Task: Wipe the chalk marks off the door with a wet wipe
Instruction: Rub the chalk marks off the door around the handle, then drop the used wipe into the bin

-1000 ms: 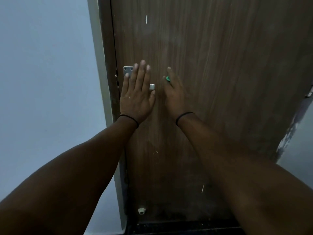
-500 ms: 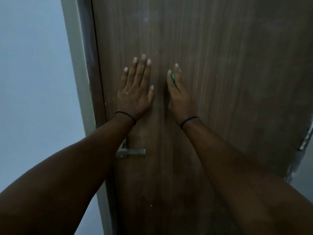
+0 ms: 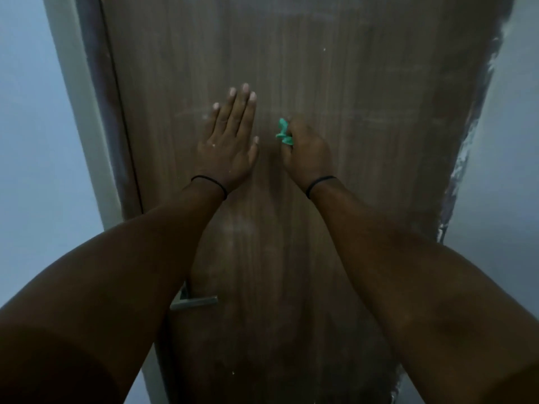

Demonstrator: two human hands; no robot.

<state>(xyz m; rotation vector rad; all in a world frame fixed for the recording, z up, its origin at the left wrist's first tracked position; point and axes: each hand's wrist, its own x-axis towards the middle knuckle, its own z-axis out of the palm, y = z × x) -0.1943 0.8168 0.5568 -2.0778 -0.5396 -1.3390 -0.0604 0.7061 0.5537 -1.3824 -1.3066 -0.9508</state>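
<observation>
**Green wipe bunched against the door, left palm lying flat beside it**

The green wet wipe (image 3: pixel 283 136) is sitting crumpled in the right hand (image 3: pixel 307 154), whose fingers are curling round it and holding it against the brown wooden door (image 3: pixel 364 170) at about mid-panel. Only a twisted tuft of the wipe is showing past the knuckles. Faint pale chalk marks (image 3: pixel 379 118) are streaking the wood to the right of the wipe and higher up. Just beside it, the left hand (image 3: pixel 229 141) is lying flat on the door with fingers straight and close together, gripping nothing. Each wrist is wearing a thin black band (image 3: pixel 319 183). Lower down, a metal door handle (image 3: pixel 195 301) is sticking out from behind the left forearm. The door frame (image 3: pixel 78 112) is running along the left edge against a pale blue wall (image 3: pixel 26 170).
</observation>
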